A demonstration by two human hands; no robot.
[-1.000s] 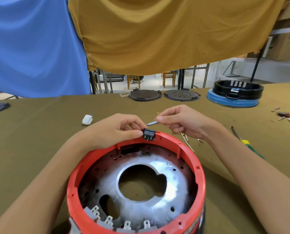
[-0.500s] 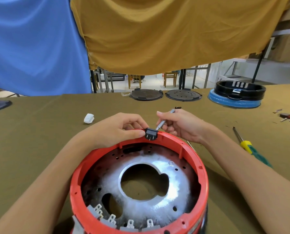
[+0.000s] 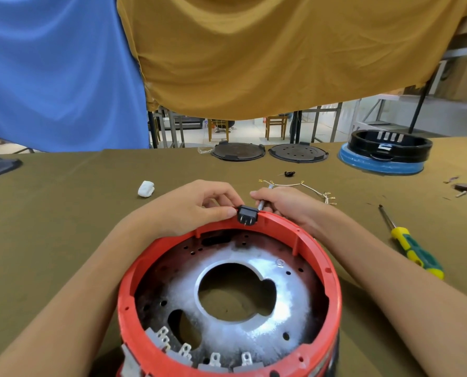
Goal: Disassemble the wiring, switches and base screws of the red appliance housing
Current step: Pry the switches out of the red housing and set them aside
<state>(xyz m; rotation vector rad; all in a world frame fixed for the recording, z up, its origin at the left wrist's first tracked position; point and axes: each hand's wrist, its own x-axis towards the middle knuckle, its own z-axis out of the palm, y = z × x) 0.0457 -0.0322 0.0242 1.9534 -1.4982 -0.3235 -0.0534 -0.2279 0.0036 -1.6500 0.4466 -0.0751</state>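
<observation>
Left grip: the left hand (image 3: 197, 208) pinches the black switch (image 3: 246, 213), thumb tip against its left side, fingers curled over the top.
Right grip: the right hand (image 3: 284, 204) closes around a thin metal tool (image 3: 262, 203), its shaft slanting down just beside the switch's right side; whether the tip touches cannot be told.
Switch: sits on the far rim of the red housing (image 3: 322, 257), two metal prongs showing on the side facing the camera.
Housing: stands open-side up on the desk (image 3: 63, 213) between both forearms; a metal plate (image 3: 254, 330) with a large central hole lies inside, and grey terminal blocks (image 3: 199, 357) line the near inner wall.
Wiring: a loose white wire bundle (image 3: 305, 187) with small connectors lies on the desk just beyond the right hand.
Right side: a yellow-and-green screwdriver (image 3: 414, 248) lies apart from the housing.
Left side: a small white piece (image 3: 146, 188) lies beyond the left hand.
Far edge: two dark round discs (image 3: 267, 152) and a black ring on a blue base (image 3: 384, 153).
Backdrop: blue and mustard cloths (image 3: 254, 55) hang behind the desk.
</observation>
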